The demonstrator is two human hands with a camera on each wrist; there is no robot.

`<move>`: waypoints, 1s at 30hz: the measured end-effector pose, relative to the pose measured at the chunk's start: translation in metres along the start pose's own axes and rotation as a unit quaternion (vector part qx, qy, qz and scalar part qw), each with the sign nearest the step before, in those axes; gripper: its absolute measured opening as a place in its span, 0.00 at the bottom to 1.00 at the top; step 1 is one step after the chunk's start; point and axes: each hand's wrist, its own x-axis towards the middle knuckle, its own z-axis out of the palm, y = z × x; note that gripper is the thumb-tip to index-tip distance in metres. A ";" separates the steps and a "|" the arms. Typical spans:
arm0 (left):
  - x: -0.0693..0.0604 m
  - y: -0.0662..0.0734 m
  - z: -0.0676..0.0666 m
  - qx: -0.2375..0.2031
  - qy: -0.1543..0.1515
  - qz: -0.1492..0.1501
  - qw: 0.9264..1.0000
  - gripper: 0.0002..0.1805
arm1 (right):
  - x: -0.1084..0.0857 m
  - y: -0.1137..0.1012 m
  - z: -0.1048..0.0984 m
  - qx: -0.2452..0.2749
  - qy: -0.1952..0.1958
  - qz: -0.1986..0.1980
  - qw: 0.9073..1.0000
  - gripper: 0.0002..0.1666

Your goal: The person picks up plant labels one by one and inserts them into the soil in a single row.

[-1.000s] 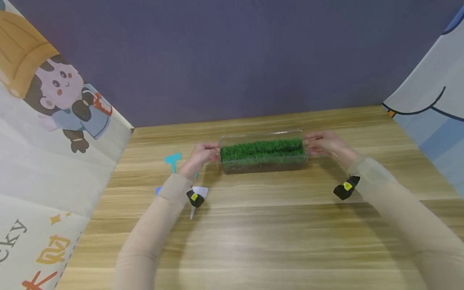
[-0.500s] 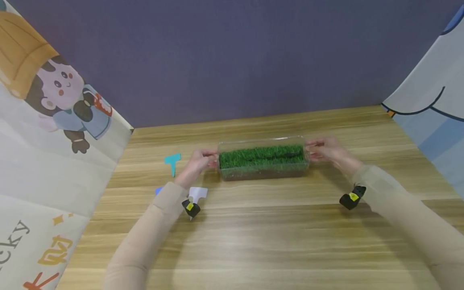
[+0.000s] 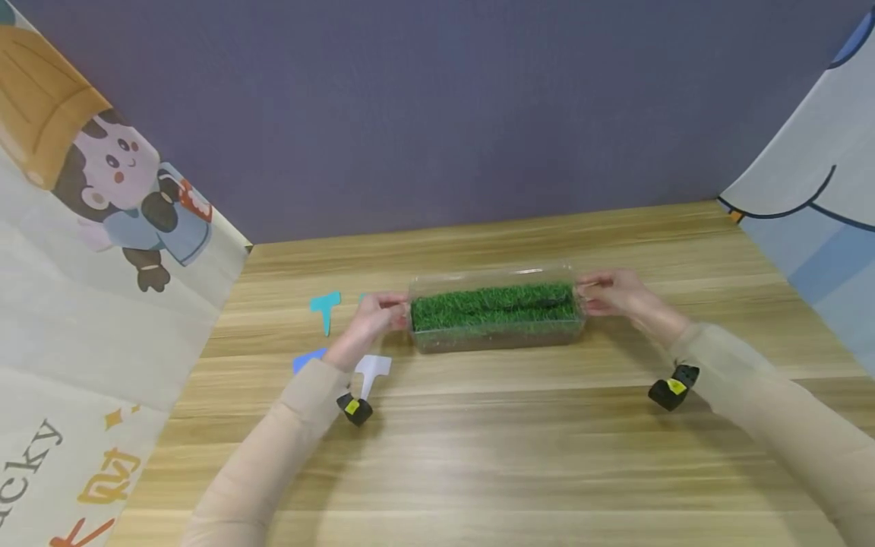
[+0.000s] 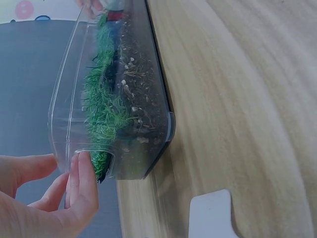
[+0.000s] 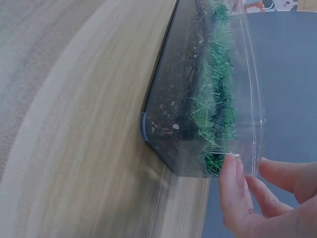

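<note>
A long clear plastic box [image 3: 497, 336] stands on the table, with two strips of green artificial grass [image 3: 492, 298] above a dark layer of soil-like bits. My left hand [image 3: 372, 313] holds its left end; in the left wrist view, the fingers [image 4: 85, 181] meet the end wall at a cutout. My right hand [image 3: 615, 292] holds the opposite end, with a fingertip [image 5: 232, 173] at the matching cutout in the right wrist view. Whether the base touches the table throughout cannot be told.
Left of the box lie T-shaped plant labels: a teal label [image 3: 326, 308], a blue label [image 3: 309, 358] partly under my left arm and a white label [image 3: 372, 368]. Another teal piece [image 3: 363, 297] shows behind my left hand. A dark panel [image 3: 478, 114] closes off the table's back.
Both hands have brought the box a little toward me, away from the back panel. As my left arm shifted, more of the blue and white labels came into sight.
</note>
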 end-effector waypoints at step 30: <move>-0.028 -0.013 0.000 0.032 0.004 0.036 0.999 0.17 | -0.025 0.010 0.008 -0.005 -0.018 -0.018 1.000 0.28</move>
